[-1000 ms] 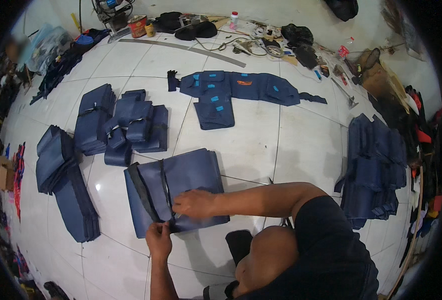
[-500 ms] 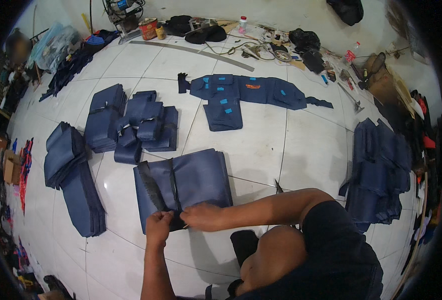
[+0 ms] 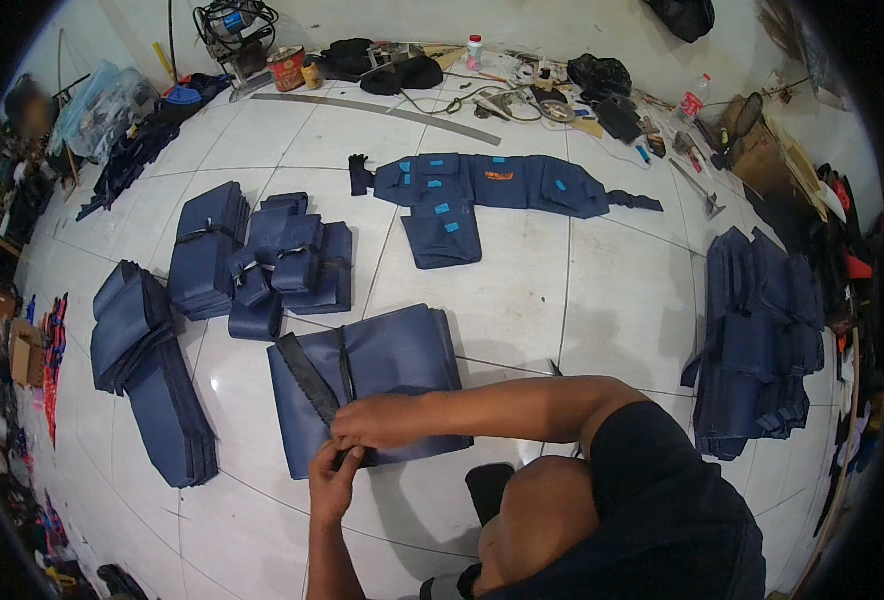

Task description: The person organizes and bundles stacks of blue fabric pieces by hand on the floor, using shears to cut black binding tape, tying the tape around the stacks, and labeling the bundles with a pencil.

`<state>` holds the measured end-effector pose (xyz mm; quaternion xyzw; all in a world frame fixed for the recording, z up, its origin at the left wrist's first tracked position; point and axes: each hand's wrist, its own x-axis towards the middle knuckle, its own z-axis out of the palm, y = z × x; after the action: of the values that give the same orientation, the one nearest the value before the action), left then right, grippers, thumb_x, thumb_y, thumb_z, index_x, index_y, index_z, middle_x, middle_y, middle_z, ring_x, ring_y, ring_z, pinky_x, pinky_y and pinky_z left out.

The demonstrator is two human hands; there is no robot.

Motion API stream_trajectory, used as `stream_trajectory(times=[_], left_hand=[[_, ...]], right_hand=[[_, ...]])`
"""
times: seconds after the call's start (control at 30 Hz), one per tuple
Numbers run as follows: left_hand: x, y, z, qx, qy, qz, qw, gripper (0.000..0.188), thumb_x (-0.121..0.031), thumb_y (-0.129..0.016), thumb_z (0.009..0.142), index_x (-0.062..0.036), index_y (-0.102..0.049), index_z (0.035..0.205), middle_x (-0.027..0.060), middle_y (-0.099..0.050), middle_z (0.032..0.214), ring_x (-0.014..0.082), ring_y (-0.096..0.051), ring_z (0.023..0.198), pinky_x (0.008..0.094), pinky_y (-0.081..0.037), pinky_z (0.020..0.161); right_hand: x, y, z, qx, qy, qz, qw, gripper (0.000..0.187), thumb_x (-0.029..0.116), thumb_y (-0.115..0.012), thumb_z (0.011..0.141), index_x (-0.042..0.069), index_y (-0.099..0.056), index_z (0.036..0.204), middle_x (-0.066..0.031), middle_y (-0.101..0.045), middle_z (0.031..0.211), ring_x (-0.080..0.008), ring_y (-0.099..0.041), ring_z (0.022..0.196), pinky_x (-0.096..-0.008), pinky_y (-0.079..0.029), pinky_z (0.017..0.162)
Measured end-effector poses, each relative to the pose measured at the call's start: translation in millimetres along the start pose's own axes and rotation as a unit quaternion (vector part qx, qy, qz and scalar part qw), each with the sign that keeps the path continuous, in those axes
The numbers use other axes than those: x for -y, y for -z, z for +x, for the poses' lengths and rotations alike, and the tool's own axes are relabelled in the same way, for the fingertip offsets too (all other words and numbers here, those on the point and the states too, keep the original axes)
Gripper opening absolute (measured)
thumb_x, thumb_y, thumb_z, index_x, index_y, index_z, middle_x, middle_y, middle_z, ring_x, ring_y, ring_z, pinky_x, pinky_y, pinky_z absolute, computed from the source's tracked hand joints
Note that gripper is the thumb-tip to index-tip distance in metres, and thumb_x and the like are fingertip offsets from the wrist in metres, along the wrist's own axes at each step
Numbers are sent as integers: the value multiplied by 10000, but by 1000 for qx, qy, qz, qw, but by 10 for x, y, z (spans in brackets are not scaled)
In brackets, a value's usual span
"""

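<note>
Our right hand (image 3: 374, 422) has met our left hand (image 3: 333, 484), both curled, grip unclear, seemingly focusing work by the black strip (image 3: 307, 380).

fairly bright, even light; small glare spot (image 3: 215, 382) on floor tiles (image 3: 512, 300); soft shadows (image 3: 400, 510); curved, black-rimmed edges.

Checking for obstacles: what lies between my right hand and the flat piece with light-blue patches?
In the head view: the far part of the large blue stack, then white tiled floor.

Workshop, stacked navy panels (image 3: 402, 350), corded machine (image 3: 234, 22)
</note>
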<state>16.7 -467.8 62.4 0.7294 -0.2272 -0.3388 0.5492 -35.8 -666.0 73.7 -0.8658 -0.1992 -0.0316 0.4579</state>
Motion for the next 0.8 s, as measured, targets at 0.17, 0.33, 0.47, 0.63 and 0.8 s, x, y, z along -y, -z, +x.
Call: stream_trajectory(times=[0.17, 0.33, 0.47, 0.63, 0.8], left_hand=[[11, -151, -51, -83, 51, -27, 995, 175, -130, -607, 960, 38, -652, 974, 12, -600, 815, 88, -525, 740, 228, -422, 668], [-18, -217, -87, -110, 30, -73, 991, 163, -170, -604, 965, -10, -630, 950, -6, -570, 779, 61, -472, 659, 223, -359, 559], [-100, -262, -102, -121, 59, -81, 988, 151, -119, -573, 982, 26, -615, 970, 11, -598, 810, 66, -516, 712, 206, -413, 622], [-31, -310, -140, -166, 15, -65, 984, 175, -128, -566, 984, 39, -612, 954, 39, -630, 823, 88, -569, 721, 229, -465, 628], [-10, -373, -117, -191, -21, 16, 981, 204, -131, -565, 981, 57, -623, 930, 66, -650, 803, 120, -603, 728, 263, -491, 644]], right_hand=[[-69, -144, -90, -64, -88, 93, 990, 167, 155, -549, 936, 36, -627, 1024, -138, -643, 985, -322, -613, 957, -425, -492, 817], [-127, -285, -133, -100, -88, 94, 987, 213, 142, -558, 930, 43, -643, 1099, -144, -656, 1040, -319, -627, 981, -407, -502, 840], [-123, -302, -108, -115, -109, 75, 984, 214, 119, -574, 905, 33, -673, 1074, -156, -686, 1008, -318, -652, 952, -408, -516, 814], [4, -165, -56, -13, -129, 79, 988, 263, 94, -584, 875, 42, -693, 1108, -163, -705, 1016, -307, -669, 946, -411, -527, 802], [-64, -169, -70, 10, -96, 34, 995, 312, 95, -595, 862, 50, -686, 1157, -146, -705, 1045, -301, -653, 1001, -401, -523, 838]])
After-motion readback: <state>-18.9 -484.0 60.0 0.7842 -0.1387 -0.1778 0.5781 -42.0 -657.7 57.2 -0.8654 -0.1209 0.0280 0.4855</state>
